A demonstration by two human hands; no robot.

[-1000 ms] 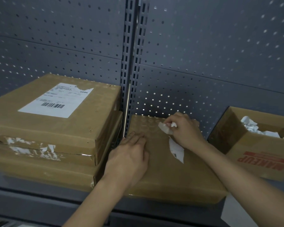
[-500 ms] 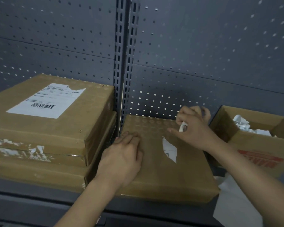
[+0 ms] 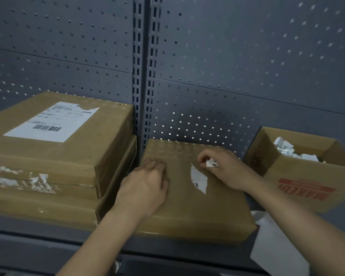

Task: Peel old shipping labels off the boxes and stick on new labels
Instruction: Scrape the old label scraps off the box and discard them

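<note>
Pressing one middle box [image 3: 187,212] on the shelf [image 3: 167,250], the left hand [image 3: 145,188] lies flat, fingers [image 3: 157,166] together; the right hand [image 3: 225,170] pinches one crumpled scrap [image 3: 211,163] just beside the torn label [image 3: 198,178]. Apparently two boxes [image 3: 68,162] sit stacked at left.

Left hand: the left hand [image 3: 145,186] lies flat on the top of the flat box [image 3: 187,214], near its left edge, and presses it.
Right hand: the right hand [image 3: 227,170] pinches a crumpled white scrap [image 3: 212,163] just above the box top.
Old label: only a torn remnant [image 3: 198,178] is stuck on the box, with a bit of barcode at its lower end.
Left stack: two cartons [image 3: 48,172] one on the other; the upper one carries a shipping label [image 3: 52,122] with a torn corner.
Right side: an open carton [image 3: 307,182] with red print holds white paper scraps [image 3: 287,149].
Background: grey pegboard wall [image 3: 237,56].
</note>
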